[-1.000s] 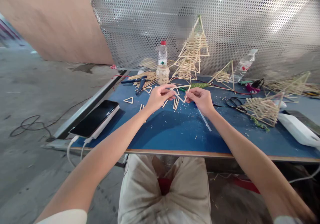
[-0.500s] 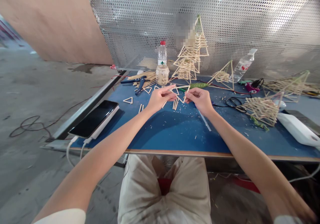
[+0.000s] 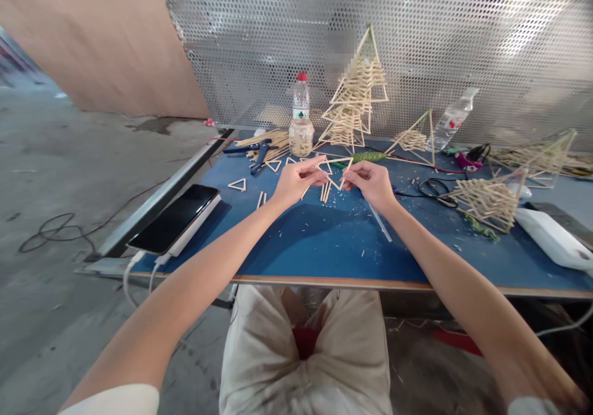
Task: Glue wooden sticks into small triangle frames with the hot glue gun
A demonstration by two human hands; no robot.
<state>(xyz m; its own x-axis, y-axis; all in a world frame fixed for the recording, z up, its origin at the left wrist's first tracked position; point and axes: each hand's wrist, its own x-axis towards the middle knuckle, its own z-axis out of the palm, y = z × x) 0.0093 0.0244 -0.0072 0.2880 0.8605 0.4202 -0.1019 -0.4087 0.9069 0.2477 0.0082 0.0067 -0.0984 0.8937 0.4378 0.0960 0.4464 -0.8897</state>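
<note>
Just above the middle of the frame, a pale stick triangle [image 3: 340, 160] is held up over the blue table [image 3: 324, 248]. The right hand [image 3: 370, 186] pinches its right side, fingers closed on the thin stick. At its left end is the left hand [image 3: 299, 183], its fingers set a narrow gap apart (whether they truly grip, I cannot tell, since the sticks overlap there). Behind the right hand lies a green bundle [image 3: 369, 157].

Short loose sticks [image 3: 325, 191] lie between and below the hands, with a clear strip [image 3: 380, 223] under the right wrist. Left of centre a small triangle [image 3: 238, 185] lies flat, near a blue-handled tool [image 3: 262, 155] resting by a heap of long sticks [image 3: 280, 140]. A red-capped bottle [image 3: 301, 118] stands upright at upper centre, beside a tall tiered stick structure [image 3: 356, 100]. At the right, a second stick structure [image 3: 488, 202] sits near a white device [image 3: 553, 236]; a black phone [image 3: 176, 217] lies at the left.
</note>
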